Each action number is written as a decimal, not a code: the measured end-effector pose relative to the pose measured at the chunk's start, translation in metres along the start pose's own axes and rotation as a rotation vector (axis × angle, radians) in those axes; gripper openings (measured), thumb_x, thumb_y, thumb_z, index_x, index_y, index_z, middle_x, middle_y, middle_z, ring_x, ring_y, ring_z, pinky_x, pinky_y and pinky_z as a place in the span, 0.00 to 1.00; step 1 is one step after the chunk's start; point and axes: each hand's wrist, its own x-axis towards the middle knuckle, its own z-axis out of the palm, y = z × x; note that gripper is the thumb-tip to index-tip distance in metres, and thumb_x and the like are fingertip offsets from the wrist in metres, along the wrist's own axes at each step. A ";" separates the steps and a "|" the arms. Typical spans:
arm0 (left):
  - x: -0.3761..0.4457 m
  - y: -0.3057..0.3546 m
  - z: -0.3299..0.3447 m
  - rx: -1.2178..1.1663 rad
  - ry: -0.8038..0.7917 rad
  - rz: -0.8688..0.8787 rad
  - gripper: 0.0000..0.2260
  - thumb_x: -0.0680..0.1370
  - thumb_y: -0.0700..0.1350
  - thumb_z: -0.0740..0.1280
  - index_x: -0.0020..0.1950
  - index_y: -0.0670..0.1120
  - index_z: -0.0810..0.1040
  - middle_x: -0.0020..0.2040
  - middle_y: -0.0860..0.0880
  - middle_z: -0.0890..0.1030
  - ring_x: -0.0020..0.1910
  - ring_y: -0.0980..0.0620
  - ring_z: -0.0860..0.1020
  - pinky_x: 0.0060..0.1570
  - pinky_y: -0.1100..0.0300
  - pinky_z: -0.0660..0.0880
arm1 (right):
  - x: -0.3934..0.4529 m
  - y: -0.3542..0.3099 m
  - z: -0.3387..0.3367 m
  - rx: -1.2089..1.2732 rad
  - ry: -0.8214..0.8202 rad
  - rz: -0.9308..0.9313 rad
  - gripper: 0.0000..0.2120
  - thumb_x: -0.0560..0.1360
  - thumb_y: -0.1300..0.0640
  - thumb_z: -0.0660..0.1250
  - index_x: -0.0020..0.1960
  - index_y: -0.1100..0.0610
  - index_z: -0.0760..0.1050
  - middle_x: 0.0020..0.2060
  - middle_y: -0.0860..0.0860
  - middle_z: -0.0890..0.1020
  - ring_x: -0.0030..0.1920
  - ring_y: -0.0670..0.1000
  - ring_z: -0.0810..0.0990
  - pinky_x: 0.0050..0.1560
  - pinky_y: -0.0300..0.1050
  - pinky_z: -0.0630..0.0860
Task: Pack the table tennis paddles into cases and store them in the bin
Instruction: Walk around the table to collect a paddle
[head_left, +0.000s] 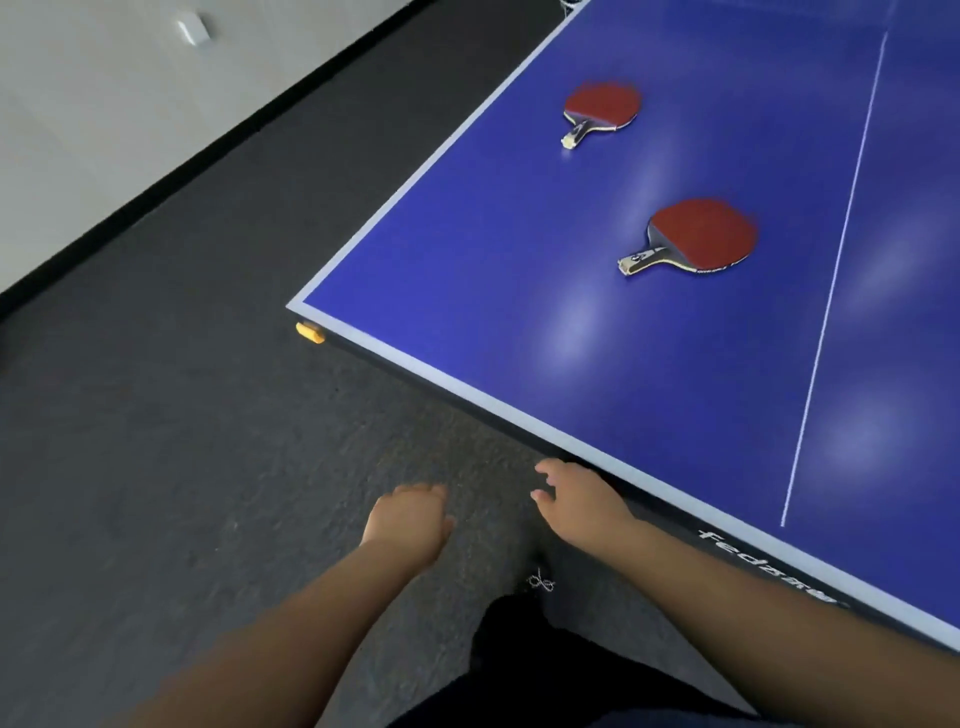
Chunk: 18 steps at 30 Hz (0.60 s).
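Note:
Two red-faced table tennis paddles lie flat on the blue table (519, 291). The nearer paddle (698, 236) has its handle pointing left toward the table's side edge. The farther paddle (601, 106) lies further back, handle toward me and to the left. My left hand (410, 519) hangs over the dark carpet in front of the table, fingers loosely curled, holding nothing. My right hand (576, 499) hovers just off the table's near edge, fingers spread, empty. No case and no bin appear in view.
Dark grey carpet (182, 441) fills the floor left of the table. An orange corner fitting (310, 332) sticks out under the table corner. A white centre line (831, 280) runs along the table. A pale wall with black skirting is at far left.

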 end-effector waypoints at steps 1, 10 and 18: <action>0.014 0.000 -0.013 -0.006 0.010 0.015 0.17 0.82 0.53 0.56 0.66 0.46 0.70 0.64 0.44 0.76 0.63 0.43 0.73 0.60 0.51 0.72 | 0.010 -0.002 -0.010 0.010 0.018 -0.003 0.21 0.79 0.49 0.60 0.70 0.53 0.67 0.63 0.53 0.77 0.62 0.53 0.75 0.61 0.48 0.73; 0.108 0.012 -0.111 -0.073 0.175 0.095 0.14 0.81 0.55 0.56 0.61 0.51 0.74 0.55 0.49 0.81 0.55 0.46 0.77 0.47 0.55 0.73 | 0.079 -0.014 -0.086 0.123 0.138 0.059 0.16 0.79 0.51 0.60 0.66 0.53 0.71 0.58 0.51 0.79 0.57 0.53 0.77 0.54 0.45 0.74; 0.198 0.014 -0.165 -0.076 0.194 0.172 0.17 0.81 0.55 0.57 0.68 0.52 0.70 0.58 0.49 0.79 0.57 0.46 0.77 0.47 0.54 0.73 | 0.133 -0.009 -0.129 0.270 0.284 0.213 0.18 0.78 0.52 0.63 0.67 0.55 0.71 0.51 0.51 0.81 0.53 0.52 0.78 0.52 0.45 0.74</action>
